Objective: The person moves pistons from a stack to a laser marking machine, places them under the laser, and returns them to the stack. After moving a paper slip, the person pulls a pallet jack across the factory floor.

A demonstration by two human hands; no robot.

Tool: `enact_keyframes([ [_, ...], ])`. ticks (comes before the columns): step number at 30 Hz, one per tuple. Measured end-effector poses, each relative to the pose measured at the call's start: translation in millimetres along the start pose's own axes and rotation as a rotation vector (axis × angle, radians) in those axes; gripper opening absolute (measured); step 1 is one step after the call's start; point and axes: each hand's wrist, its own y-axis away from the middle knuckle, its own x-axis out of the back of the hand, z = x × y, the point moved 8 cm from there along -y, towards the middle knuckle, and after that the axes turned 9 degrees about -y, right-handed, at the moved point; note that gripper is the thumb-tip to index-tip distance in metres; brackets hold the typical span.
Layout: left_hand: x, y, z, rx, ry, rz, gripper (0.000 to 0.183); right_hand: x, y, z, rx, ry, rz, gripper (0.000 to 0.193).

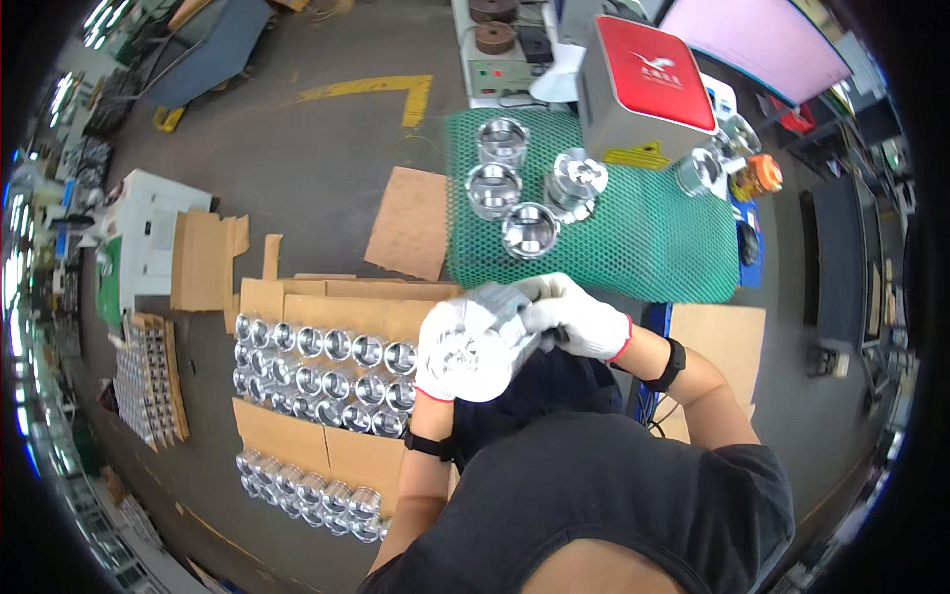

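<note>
In front of my body I hold a shiny silver piston [478, 364], tilted with its round crown toward me. My left hand [432, 342], in a white glove with a red cuff edge, is closed round its left side. My right hand [576, 315], gloved the same way, has its fingers bent against the far right side of the piston. Something dark shows under the right fingers, too hidden to name. Just beyond my hands, several more pistons [529, 232] stand on a green mesh mat [633, 259].
Rows of pistons [338, 345] rest on cardboard [287, 428] to my left. A grey box with a red lid [655, 69] stands at the mat's far edge. Near it are an orange-capped jar [760, 176] and another piston [699, 171]. A screen [757, 40] stands behind.
</note>
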Motion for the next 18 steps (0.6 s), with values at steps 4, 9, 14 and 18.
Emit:
enact_keyframes([
  [4, -11, 2, 88, -0.109, 1.364, 0.107, 0.061, 31, -20, -7, 0.095, 0.346, 0.056, 0.031],
  [9, -47, -25, 169, -0.273, -0.287, 0.277, 0.047, 82, 4, 10, -0.141, -0.340, -0.074, 0.067],
  [14, -160, -92, 150, -0.492, -1.350, -0.166, 0.040, 179, 49, 36, 0.003, -0.603, 0.487, 0.055],
  [18, -138, -181, 163, -0.511, -1.281, 0.203, 0.052, 243, 122, 50, 0.006, -0.759, 0.936, 0.047],
])
